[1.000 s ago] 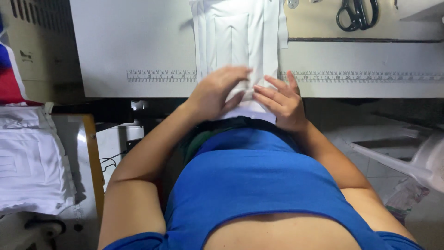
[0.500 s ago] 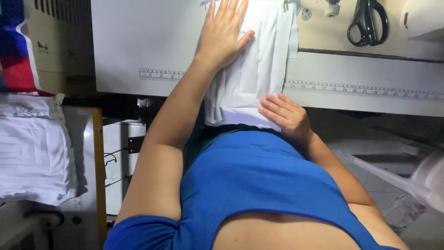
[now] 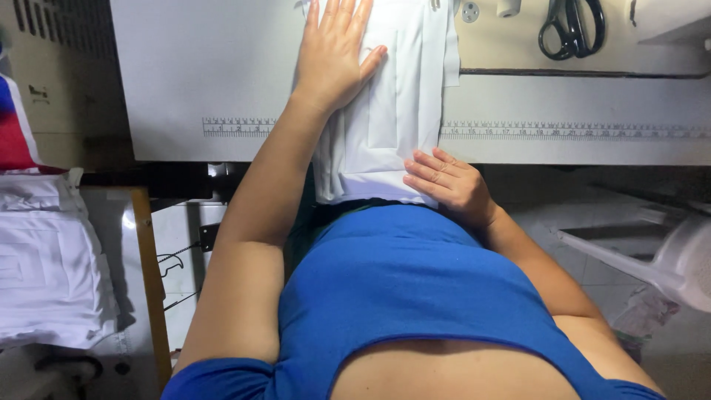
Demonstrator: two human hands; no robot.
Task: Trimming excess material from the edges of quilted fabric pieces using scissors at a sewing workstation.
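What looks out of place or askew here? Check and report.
Nothing stands out. The white garment lies flat on the white table, its lower end hanging over the edge. The left hand presses it flat; the right hand rests at its lower edge. Scissors lie aside.

The white table [image 3: 200, 81] is bare left of the left hand [image 3: 333, 55]; right of the folded white cloth [image 3: 392, 111], the scissors [image 3: 572, 28] and a small round piece [image 3: 469, 11] stand in the way

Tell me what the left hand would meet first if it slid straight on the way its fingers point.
The left hand lies flat on the white folded fabric, fingers pointing up the table. Only more of that fabric shows ahead before the picture's top edge cuts the view.
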